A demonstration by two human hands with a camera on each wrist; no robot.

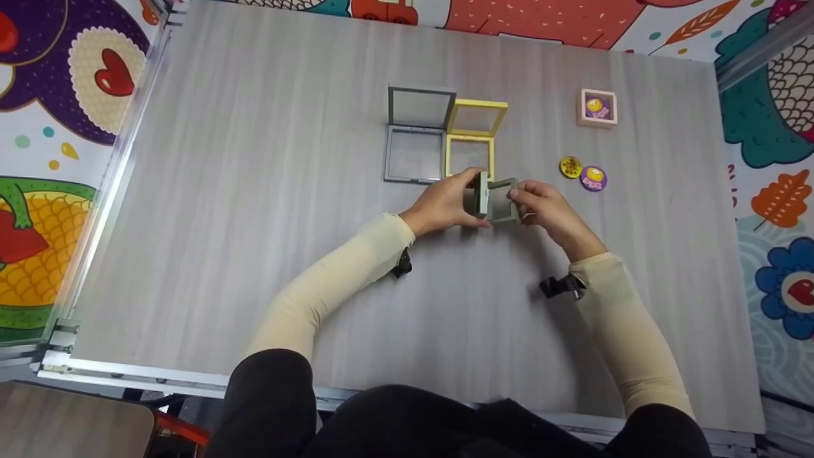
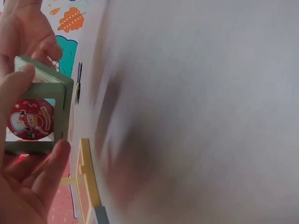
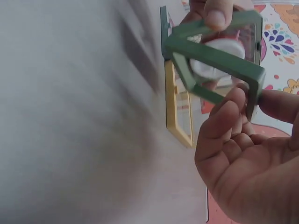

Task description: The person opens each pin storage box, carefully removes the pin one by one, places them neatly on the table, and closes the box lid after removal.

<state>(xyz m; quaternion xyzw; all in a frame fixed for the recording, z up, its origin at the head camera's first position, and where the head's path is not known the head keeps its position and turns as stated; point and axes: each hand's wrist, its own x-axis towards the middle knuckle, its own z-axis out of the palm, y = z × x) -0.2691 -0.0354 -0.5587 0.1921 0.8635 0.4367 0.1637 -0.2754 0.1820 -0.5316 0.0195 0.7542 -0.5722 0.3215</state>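
Note:
Over the middle of the table, both hands hold a small green hinged display frame (image 1: 483, 196), its two halves partly spread apart. My left hand (image 1: 441, 203) grips one half by its edges between thumb and fingers. The outer rim of the other half is pinched by my right hand (image 1: 552, 215). A round red badge with a snowman picture (image 2: 32, 119) shows through the clear film in the left wrist view. From the right wrist view, its plain white back (image 3: 219, 57) appears between the spread halves.
Just beyond the hands, a grey frame (image 1: 386, 156) and a yellow frame (image 1: 492, 158) lie opened side by side. Toward the right are a yellow badge (image 1: 570, 166) and a purple badge (image 1: 594, 179). Behind them stands a pale pink frame (image 1: 580, 109) with a purple badge inside.

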